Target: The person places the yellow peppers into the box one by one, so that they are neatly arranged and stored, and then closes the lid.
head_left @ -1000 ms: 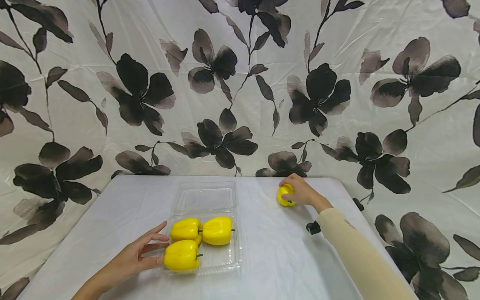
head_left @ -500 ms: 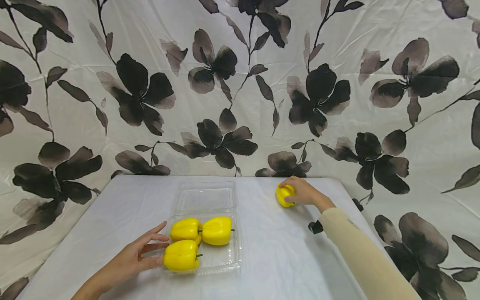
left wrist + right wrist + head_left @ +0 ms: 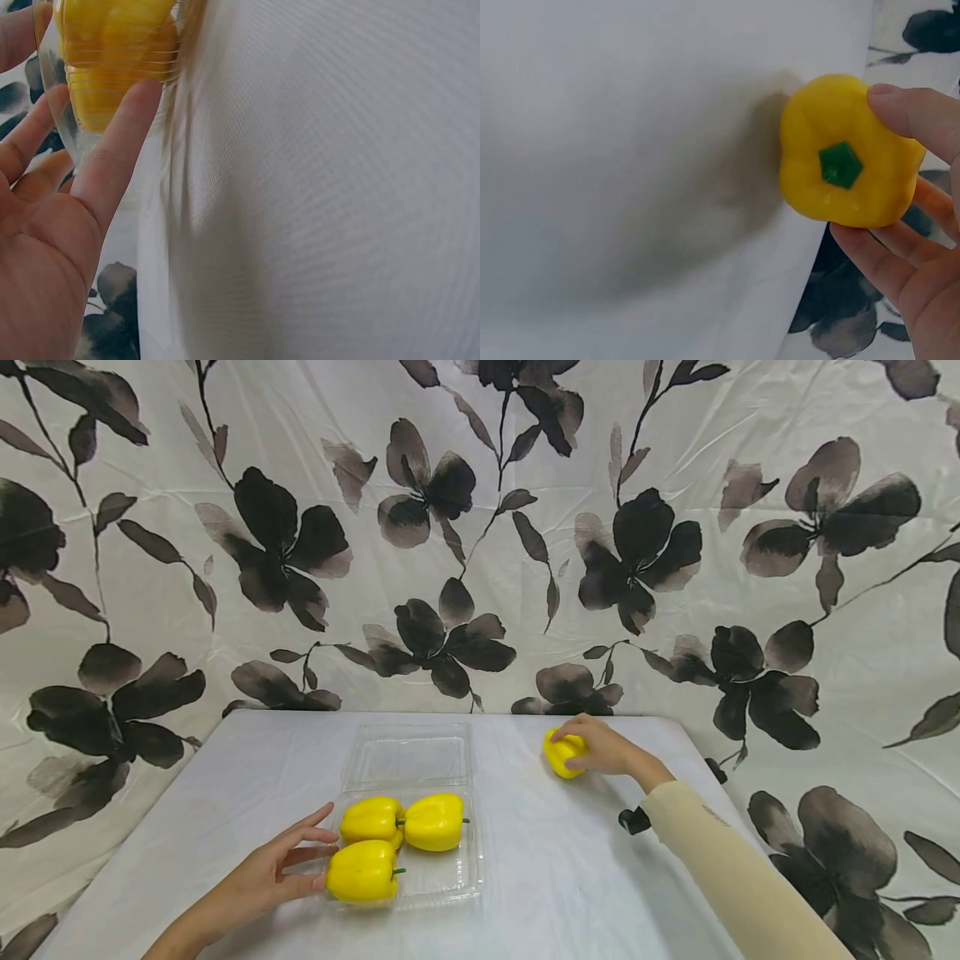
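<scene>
A yellow bell pepper [image 3: 885, 184] is gripped by the right hand [image 3: 606, 748], with the thumb pressed on one side and the fingers curled against the other; its green stem [image 3: 841, 165] is turned towards the right wrist camera. It is held at the far right part of the white-covered table [image 3: 525, 877], well apart from the clear plastic clamshell container [image 3: 442, 882]; whether the cloth is touched by it cannot be told. In the container's near half, at least three more yellow bell peppers [image 3: 435, 821] are held, laid on their sides with stems pointed right, while the transparent lid [image 3: 412, 758] is folded back flat behind them. The container's left side is met by the left hand [image 3: 258, 870], its fingers spread and extended, nothing being grasped, and its thumb tip laid against the ribbed wall. On the cream sleeve [image 3: 727, 860] of the right arm a small dark mark is shown, too blurred to be read. Behind the table, a pale backdrop [image 3: 540, 668] is printed with dark flowers.
</scene>
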